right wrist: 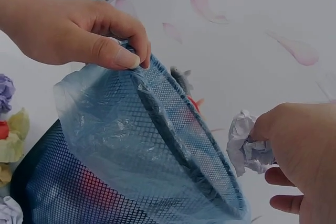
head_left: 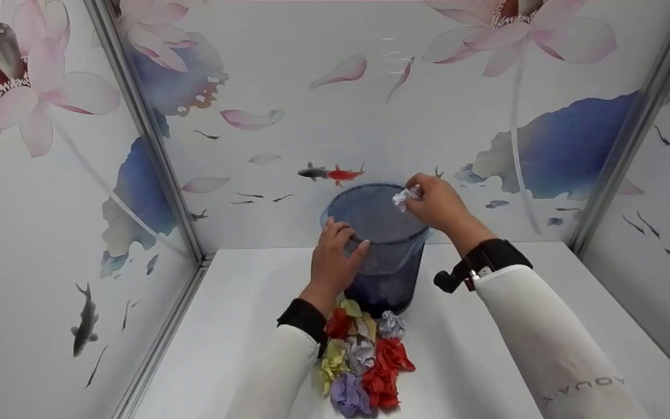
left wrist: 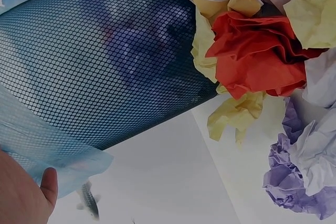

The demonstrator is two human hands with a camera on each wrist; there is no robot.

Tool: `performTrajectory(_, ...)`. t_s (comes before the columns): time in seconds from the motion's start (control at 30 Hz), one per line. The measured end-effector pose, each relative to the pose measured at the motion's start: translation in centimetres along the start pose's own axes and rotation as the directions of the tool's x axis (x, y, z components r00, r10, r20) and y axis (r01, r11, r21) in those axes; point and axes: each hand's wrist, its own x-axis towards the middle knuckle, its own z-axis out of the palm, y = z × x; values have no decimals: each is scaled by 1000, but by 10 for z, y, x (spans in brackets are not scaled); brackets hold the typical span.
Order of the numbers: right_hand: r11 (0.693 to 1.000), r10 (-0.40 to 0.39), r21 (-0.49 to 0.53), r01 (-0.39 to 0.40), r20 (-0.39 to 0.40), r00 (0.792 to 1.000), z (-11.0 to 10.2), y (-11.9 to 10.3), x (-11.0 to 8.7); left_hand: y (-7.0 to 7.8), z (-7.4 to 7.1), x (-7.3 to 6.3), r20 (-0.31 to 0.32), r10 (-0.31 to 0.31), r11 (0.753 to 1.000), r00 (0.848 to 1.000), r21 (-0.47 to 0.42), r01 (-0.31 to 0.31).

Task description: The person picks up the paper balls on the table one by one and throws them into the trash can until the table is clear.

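Note:
A dark mesh wastebasket (head_left: 384, 291) stands on the white table, lined with a translucent blue bag (right wrist: 100, 114) folded over its rim. My left hand (head_left: 335, 256) grips the near left of that rim, thumb outside and fingers over the edge, bag included. Between the thumb and fingers of my right hand (head_left: 439, 203) is a crumpled white paper ball (head_left: 406, 198), held up by the basket's right rim. Through the mesh in the left wrist view, purplish and reddish shapes show blurred inside the basket.
Just in front of the basket lies a heap of crumpled paper: red (head_left: 382, 381), yellow (head_left: 333, 364), purple (head_left: 349, 396) and pale grey (head_left: 392, 325) balls. A printed back wall (head_left: 288, 75) rises close behind the basket, with metal posts (head_left: 143, 122) at the corners.

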Motion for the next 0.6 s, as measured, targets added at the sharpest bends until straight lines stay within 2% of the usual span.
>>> performTrajectory(0.2,996,-94,5,94,-35,995,4,-3,-12,1,-1,0,11,-6,1000,1000,7,6)
performTrajectory(0.37,977,-213,13,213,-21,977,11,-18,-38,3,-2,0,10,2,999,1000,32,-2)
performTrajectory(0.5,950,-313,-13,313,-43,949,25,-26,-64,4,-3,0,8,5,999,1000,35,-5)
performTrajectory(0.6,915,-404,-17,404,-59,913,41,-27,-84,3,-2,-1,-3,10,999,1000,35,-10)
